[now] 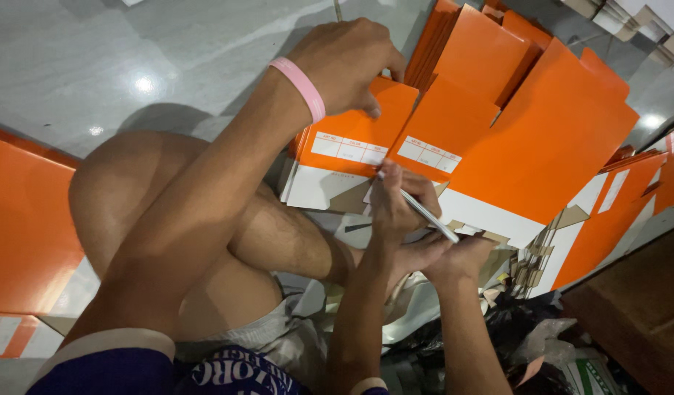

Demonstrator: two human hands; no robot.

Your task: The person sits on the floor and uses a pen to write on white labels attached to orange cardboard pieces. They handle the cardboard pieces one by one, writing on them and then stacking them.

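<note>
Seen from the head camera, a person sits on a glossy grey tiled floor (95,66) among flattened orange cartons. The left hand (344,62), a pink wristband (299,86) on its wrist, is curled over the top edge of the nearest orange carton (355,124), which leans just above a bent bare knee (125,190). The right hand (395,208) is closed narrowly around a slim silvery pen (425,213), held just below that carton's white ruled label (349,150). Whether the tip touches the card cannot be told. A third hand (461,256), seemingly another person's, lies palm up and touching beneath the writing hand. The cartons are smooth, faintly shiny card, orange above and white below, with brown raw board showing at the cut flaps. More of them fan out in a loose leaning stack (549,146) to the right, and another pile (22,234) lies flat at the left. Crumpled black plastic bags (513,322) sit below them. The slick card on a polished floor looks liable to slide, and the leaning stack could topple onto the hands if the left hand's hold loosens. The crowded hands could jog the pen and smear or skew a mark, and the stiff cut edges might nick a finger.
</note>
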